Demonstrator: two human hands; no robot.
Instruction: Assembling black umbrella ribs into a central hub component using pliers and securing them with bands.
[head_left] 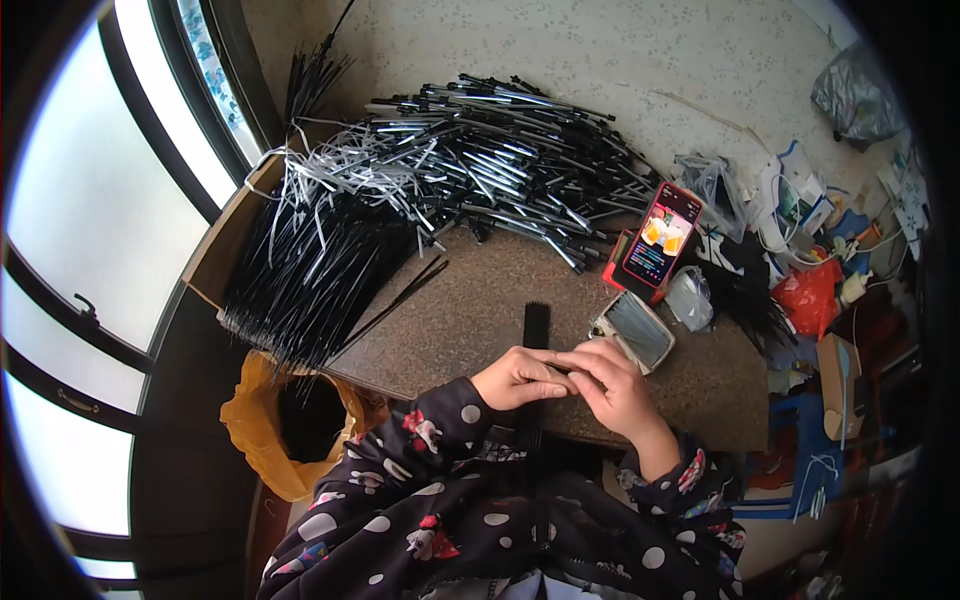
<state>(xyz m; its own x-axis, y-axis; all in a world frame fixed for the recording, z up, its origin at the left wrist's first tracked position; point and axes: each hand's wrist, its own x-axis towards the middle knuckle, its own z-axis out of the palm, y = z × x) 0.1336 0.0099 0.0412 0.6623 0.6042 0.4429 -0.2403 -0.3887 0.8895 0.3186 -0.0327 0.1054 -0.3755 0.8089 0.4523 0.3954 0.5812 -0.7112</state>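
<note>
My left hand point(520, 379) is closed around a flat black band or bundle of thin strands point(537, 322). Its frayed far end lies on the brown speckled table point(450, 310), and its near end hangs down past the table's front edge. Against it, my right hand point(612, 388) has its fingers pinched together at the left fingertips. Whatever is between those right fingers is too small to make out. Just beyond my right hand sits an open, pale-rimmed box point(640, 335) of thin, silvery, needle-like pieces.
A phone point(662, 236) with a lit screen leans on a red stand. Black and silver rods point(500, 150) are heaped at the back; black strands with white ties point(310, 260) fill the left. A yellow bag point(247, 415) stands lower left. Clutter with a red bag point(806, 297) lies right.
</note>
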